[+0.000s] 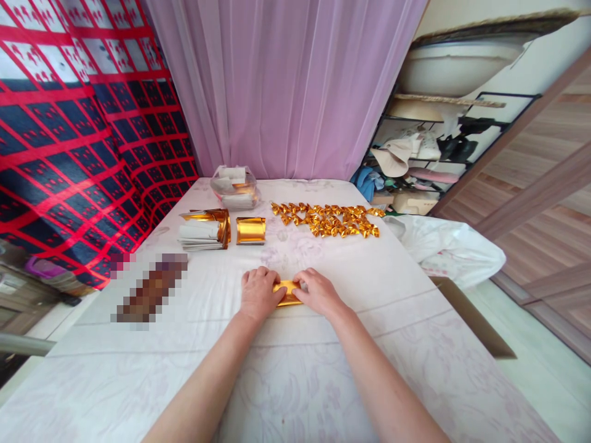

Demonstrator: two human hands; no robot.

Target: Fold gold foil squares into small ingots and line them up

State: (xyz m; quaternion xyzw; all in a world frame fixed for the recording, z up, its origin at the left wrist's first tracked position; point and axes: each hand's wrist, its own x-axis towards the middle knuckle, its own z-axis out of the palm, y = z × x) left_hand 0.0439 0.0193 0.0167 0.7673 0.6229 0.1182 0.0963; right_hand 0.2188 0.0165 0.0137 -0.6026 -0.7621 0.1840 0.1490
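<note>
A shiny, flat gold foil-paper strip (287,294) lies lengthwise left to right between the left hand (259,294) and right hand (319,291), each pinching its nearer end.

The single head view looks forward and down over the table (207,277), from close behind the left hand (260,293) and right hand (319,293), to the purple curtain (286,92) beyond.

Bright soft light, sheen on gold foil (287,287), edges stretched wide, pixelated patch (150,290) at left
</note>
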